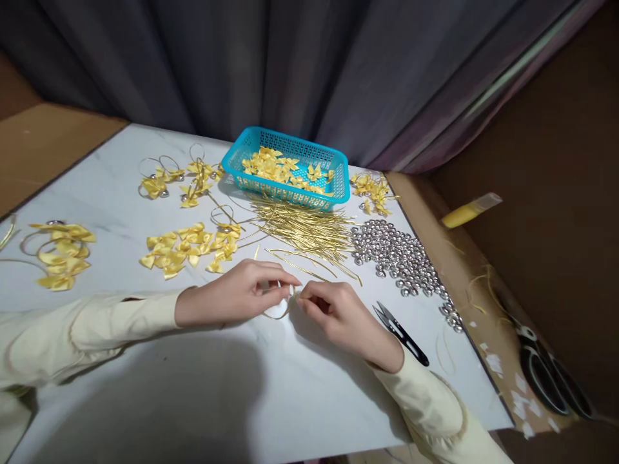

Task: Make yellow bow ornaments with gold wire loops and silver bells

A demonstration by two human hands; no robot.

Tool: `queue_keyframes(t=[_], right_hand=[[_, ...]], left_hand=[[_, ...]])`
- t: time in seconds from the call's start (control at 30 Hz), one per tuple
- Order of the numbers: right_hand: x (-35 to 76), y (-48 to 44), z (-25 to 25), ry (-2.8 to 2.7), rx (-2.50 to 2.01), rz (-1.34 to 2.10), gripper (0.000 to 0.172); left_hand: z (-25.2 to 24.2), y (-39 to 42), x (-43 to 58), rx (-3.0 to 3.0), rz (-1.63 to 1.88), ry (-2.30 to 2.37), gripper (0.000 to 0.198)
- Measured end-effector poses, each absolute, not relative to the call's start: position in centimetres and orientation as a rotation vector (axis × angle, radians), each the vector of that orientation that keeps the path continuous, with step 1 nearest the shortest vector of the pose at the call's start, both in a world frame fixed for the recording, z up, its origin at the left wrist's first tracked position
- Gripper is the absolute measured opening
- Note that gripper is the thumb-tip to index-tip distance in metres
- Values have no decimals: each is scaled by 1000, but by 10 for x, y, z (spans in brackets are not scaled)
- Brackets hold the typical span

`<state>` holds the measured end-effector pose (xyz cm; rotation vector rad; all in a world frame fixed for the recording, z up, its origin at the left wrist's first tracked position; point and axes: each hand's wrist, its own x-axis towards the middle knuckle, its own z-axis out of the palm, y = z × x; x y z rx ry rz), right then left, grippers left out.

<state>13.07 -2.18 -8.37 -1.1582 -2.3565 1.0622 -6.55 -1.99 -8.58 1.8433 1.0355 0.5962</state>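
Observation:
Near the middle of the white table, my left hand (236,293) pinches a gold cord (277,316) between thumb and fingertips; the cord bends in a loop below the fingers. My right hand (338,316) is closed just to the right, its fingertips at the cord's other side; whatever is between them is too small to tell. Behind both hands lies a pile of gold cords (304,225). Yellow bows (169,254) are spread to the left of the pile. Silver rings (396,251) lie heaped on the right, and black thread snips (401,335) rest beside my right hand.
A blue basket (285,138) with yellow bows stands at the back. More bows with cord loops lie at the left (65,254), back left and back right. Large black-handled scissors (546,374) and paper scraps are at the right edge, near a yellow tube (469,211).

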Motion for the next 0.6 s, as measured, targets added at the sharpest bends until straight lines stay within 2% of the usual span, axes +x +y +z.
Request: queue_keyframes(t=[0.17, 0.3, 0.43, 0.6], right_hand=[[130, -22, -83, -2332, -1128, 1065, 16], [128, -23, -84, -2283, -1128, 1060, 17], [126, -23, -87, -2270, -1131, 1081, 17], [125, -24, -90, -2243, -1159, 1021, 16]], left_hand=[[-80, -13, -67, 1254, 451, 905, 24], [-89, -12, -67, 1167, 496, 873, 24], [-95, -15, -67, 1465, 600, 1020, 25], [-87, -19, -70, 2320, 785, 1152, 18]])
